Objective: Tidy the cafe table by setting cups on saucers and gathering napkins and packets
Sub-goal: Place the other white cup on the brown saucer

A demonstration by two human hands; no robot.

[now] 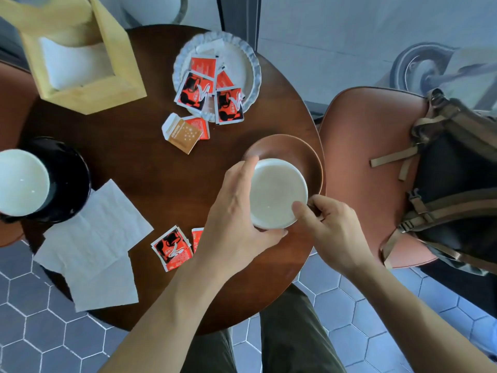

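A white cup (277, 193) is held over the near edge of a brown saucer (293, 152) at the table's right side. My left hand (236, 211) wraps around the cup's left side, and my right hand (328, 224) pinches its handle and rim from the right. A second white cup (21, 181) stands on a black saucer (72, 173) at the far left. White napkins (94, 243) lie spread at the table's near left. Red packets (172, 249) lie near my left wrist, and more packets (185, 133) lie mid-table. Several others sit on a white fluted plate (250, 65).
A wooden napkin holder (88, 95) with white napkins stands at the back left of the round dark wood table (134, 162). An orange chair (363, 146) on the right carries a dark backpack (446, 184). Grey hexagon floor tiles lie below.
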